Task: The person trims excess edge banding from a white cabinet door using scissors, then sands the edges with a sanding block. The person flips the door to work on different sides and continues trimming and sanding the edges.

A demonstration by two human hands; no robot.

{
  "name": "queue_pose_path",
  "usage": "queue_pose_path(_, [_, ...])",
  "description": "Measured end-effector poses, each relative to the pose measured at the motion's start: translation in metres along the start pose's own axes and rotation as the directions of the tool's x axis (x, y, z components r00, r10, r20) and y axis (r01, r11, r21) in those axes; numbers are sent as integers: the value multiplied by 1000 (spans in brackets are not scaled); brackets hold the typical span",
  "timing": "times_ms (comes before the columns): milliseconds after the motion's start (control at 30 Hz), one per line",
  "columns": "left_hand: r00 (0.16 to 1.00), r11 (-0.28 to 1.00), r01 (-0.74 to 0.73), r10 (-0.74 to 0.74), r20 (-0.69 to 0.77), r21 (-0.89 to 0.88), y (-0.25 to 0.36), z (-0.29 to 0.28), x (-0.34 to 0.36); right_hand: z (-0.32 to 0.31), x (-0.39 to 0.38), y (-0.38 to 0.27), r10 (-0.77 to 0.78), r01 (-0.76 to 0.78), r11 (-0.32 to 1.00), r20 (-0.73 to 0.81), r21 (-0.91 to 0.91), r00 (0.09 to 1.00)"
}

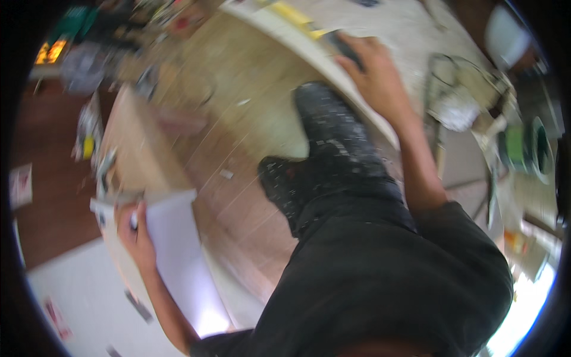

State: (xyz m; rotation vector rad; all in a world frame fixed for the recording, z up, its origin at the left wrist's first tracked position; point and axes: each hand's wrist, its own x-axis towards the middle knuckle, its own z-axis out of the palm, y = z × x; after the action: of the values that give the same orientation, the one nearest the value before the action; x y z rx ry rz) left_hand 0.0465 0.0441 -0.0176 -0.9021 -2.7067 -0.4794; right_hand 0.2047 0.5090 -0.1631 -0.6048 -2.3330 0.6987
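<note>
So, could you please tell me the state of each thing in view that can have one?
Right hand: closed on a dark tool.
Left hand: fingers curled at the end of the white panel; its grip is too blurred to tell.
White panel: brightly lit toward its near end.
Yellow strip: extended.
Dark trousers: speckled with pale spots.
Floor: littered with small scraps.
Shiny bundle: looks crumpled.

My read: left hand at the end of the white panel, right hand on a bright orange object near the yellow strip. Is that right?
Not the colour: in the head view, the object in the right hand is dark, not bright orange. The yellow strip is near it, and the left hand is at the end of the white panel.
</note>
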Motion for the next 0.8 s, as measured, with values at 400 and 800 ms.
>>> queue_pose_path(400, [998,998,-11,15,58,-69,10,-6,-11,-18,-58,118,426,-334,828,117,-451,897])
queue_pose_path(800, [996,998,-52,54,67,-33,18,-15,-10,-142,-162,96,772,-628,588,123,-510,623])
